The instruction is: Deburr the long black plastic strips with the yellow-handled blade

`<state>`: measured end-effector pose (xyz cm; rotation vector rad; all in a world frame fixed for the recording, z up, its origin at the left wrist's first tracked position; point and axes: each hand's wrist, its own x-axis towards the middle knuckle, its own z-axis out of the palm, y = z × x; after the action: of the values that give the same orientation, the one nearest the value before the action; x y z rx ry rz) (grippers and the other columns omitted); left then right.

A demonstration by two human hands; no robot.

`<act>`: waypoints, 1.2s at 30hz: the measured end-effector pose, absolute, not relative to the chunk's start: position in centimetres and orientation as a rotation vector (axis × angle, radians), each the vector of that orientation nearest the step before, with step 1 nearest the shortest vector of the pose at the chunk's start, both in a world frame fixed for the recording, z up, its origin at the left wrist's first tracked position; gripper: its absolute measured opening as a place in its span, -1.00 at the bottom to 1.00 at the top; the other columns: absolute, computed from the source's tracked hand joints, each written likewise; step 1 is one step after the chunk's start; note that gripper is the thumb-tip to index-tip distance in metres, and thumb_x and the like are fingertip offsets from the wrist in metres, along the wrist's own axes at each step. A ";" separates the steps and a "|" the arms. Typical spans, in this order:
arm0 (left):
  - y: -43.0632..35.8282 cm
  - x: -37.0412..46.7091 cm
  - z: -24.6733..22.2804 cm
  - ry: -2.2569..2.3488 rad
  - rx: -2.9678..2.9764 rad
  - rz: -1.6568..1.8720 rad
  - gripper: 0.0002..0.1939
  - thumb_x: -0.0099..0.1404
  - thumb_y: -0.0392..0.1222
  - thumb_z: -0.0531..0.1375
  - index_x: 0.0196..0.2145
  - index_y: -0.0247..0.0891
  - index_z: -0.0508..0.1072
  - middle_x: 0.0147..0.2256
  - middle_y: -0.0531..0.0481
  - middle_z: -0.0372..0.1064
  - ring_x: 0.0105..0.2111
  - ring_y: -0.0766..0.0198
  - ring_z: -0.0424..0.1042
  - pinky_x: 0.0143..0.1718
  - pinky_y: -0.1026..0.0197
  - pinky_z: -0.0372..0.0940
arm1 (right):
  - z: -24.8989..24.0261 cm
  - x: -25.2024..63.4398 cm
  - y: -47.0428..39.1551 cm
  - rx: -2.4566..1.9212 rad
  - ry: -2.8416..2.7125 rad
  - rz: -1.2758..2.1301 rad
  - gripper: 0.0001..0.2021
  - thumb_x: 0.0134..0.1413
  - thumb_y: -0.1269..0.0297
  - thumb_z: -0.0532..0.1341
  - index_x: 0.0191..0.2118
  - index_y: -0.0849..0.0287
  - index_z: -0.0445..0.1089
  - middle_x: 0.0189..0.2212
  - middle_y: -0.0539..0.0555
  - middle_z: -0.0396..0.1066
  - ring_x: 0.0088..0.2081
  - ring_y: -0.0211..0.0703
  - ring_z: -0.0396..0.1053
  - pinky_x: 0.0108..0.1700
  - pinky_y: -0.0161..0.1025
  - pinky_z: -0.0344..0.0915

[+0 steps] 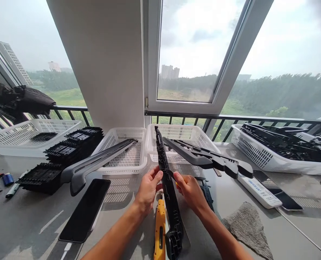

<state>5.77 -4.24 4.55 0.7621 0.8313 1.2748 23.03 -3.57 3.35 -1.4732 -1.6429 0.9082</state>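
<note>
A long black plastic trim piece [169, 195] runs lengthwise away from me, its ribbed inner side up. My left hand [148, 186] pinches its left edge near the middle between thumb and fingers. On the other side, my right hand [187, 187] is closed, thumb on top, around a small tool with a bit of yellow showing; a dark tip reaches the trim's right edge. Most of that tool is hidden by the fingers. A yellow and black power tool [160, 231] lies beside the trim, below my left hand.
Grey handle-like parts rest across white baskets [142, 168] left and right of centre. Stacked black grids [52, 173] and a phone [86, 211] lie left. At right are a power strip [260, 191], grey cloth [248, 227] and a full basket [257, 155].
</note>
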 end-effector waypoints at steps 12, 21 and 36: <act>-5.0 6.4 4.4 0.811 0.953 1.185 -0.35 0.17 0.27 0.52 0.01 -0.29 0.67 -0.01 -0.26 0.67 -0.09 -0.04 0.66 -0.26 0.16 0.56 | 2.7 24.3 -2.6 -1.559 -1.649 0.799 -0.17 0.25 -0.61 -0.12 -0.64 0.06 0.16 -0.67 0.03 0.23 -0.58 -0.19 0.16 -0.47 -0.24 0.01; -5.2 6.1 4.4 0.855 0.960 1.200 -0.42 0.25 0.23 0.42 0.01 -0.29 0.67 -0.11 -0.18 0.64 -0.26 0.12 0.60 -0.40 0.26 0.45 | 3.2 23.9 -3.3 -1.529 -1.752 0.772 -0.19 0.27 -0.60 -0.13 -0.60 0.07 0.16 -0.64 0.03 0.23 -0.54 -0.18 0.17 -0.43 -0.23 0.00; -5.4 5.7 5.0 0.743 1.026 1.123 -0.36 0.19 0.17 0.43 0.07 -0.34 0.62 -0.32 0.00 0.41 -0.39 0.31 0.27 -0.39 0.30 0.20 | 2.6 25.1 -2.8 -1.503 -1.737 0.681 -0.26 0.35 -0.52 -0.12 -0.56 0.05 0.09 -0.63 -0.02 0.17 -0.55 -0.21 0.11 -0.45 -0.23 -0.04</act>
<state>5.74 -5.42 5.05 1.0264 0.7428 1.1234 25.15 -2.81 2.63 -1.5027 -1.7371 0.6811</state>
